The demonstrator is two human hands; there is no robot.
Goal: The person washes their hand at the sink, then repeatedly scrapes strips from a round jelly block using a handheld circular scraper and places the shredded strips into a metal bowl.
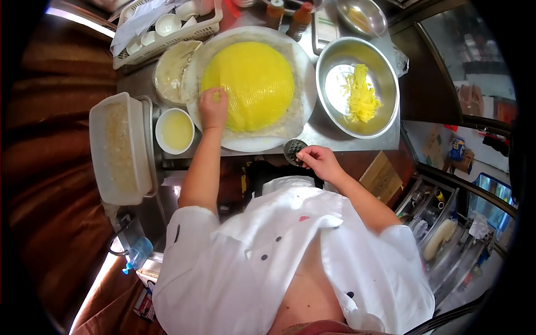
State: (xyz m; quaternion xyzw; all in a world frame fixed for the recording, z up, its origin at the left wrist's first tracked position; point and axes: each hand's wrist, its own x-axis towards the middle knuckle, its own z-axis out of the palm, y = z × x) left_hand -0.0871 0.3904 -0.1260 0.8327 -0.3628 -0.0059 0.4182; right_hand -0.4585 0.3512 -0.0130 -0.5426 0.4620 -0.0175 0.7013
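Note:
A large yellow dome of jelly (254,86), smooth and shiny, sits on a cloth-covered round white board (304,106). My left hand (214,109) is at its left edge with the fingers curled in; whether they pinch anything is hidden. Just beyond the table's front edge, my right hand (318,159) grips a small round perforated jelly scraper (293,152) by its rim. To the right of the board, a wide steel bowl (325,103) holds a heap of yellow jelly strips (362,97). A white bowl of pale yellow liquid (176,131) stands near my left forearm.
A long white plastic tub (100,167) is at the left. Behind it are a film-covered bowl (167,72) and a basket of white cups (215,25). Sauce bottles (300,21), a scale (325,32) and a smaller steel bowl (379,19) line the back.

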